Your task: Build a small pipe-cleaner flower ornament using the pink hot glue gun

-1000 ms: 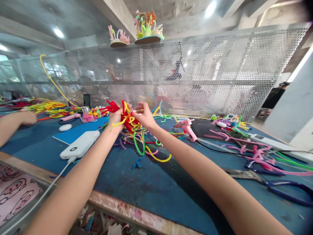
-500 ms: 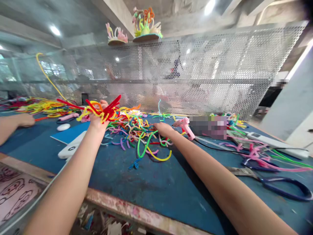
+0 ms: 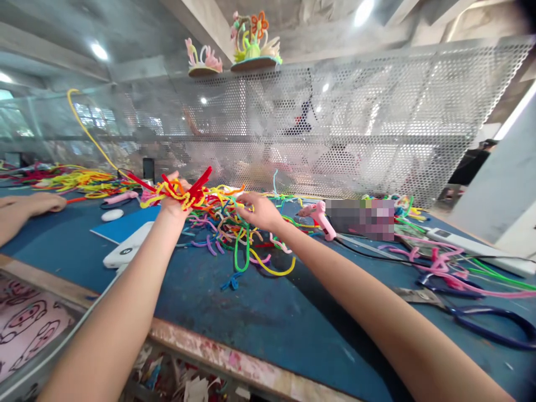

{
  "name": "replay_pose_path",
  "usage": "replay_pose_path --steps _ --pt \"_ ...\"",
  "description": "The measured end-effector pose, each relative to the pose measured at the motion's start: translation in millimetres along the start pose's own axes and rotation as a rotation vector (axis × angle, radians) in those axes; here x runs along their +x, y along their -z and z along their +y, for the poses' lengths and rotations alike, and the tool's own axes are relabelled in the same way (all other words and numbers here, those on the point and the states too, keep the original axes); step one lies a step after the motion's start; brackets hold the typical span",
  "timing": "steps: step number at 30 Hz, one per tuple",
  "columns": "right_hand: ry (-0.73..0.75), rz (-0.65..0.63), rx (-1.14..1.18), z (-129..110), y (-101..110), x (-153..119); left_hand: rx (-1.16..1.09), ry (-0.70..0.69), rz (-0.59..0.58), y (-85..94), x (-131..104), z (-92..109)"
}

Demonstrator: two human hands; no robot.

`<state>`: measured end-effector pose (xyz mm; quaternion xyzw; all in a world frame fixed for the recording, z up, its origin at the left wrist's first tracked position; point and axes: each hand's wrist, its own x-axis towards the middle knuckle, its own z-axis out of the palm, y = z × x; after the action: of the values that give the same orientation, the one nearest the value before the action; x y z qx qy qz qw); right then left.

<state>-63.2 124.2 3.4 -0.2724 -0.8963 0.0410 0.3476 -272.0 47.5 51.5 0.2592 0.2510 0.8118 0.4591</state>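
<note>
My left hand (image 3: 173, 207) is closed round a bunch of red and yellow pipe cleaners (image 3: 196, 187), whose ends stick out above the wrist. My right hand (image 3: 262, 212) is over the middle of a tangled heap of coloured pipe cleaners (image 3: 224, 231), its fingers bent toward a green one. The fingertips are partly lost among the strands. A green loop (image 3: 242, 257) hangs out of the heap below this hand, beside a curved yellow piece (image 3: 278, 272) and a small blue knot (image 3: 231, 282).
A pink glue gun (image 3: 321, 219), large scissors (image 3: 473, 312) and a power strip (image 3: 481, 251) lie right. A white device (image 3: 129, 245) on a blue sheet (image 3: 113, 230) is left, near another person's hand (image 3: 46, 204). Perforated metal screen (image 3: 268, 123) stands behind.
My right hand has moved left and slightly up over the heap, and the green loop has shifted and narrowed. The other person's hand has moved slightly right. The camera view has shifted a little.
</note>
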Motion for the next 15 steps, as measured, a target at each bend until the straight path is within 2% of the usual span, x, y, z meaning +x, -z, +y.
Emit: replay_pose_path --steps 3,4,7,15 --pt "0.197 -0.156 -0.048 -8.9 -18.2 -9.8 0.03 -0.032 -0.004 -5.9 -4.7 -2.1" --pt "0.223 -0.216 -0.088 -10.5 -24.5 -13.3 0.043 -0.042 -0.007 -6.8 -5.9 -2.6" --pt "0.181 -0.285 -0.198 -11.6 -37.2 -20.4 0.088 -0.067 -0.022 -4.2 -5.7 -2.7" --pt "0.242 -0.38 -0.217 3.2 -27.5 -16.1 0.282 -0.135 -0.056 20.9 12.5 -0.8"
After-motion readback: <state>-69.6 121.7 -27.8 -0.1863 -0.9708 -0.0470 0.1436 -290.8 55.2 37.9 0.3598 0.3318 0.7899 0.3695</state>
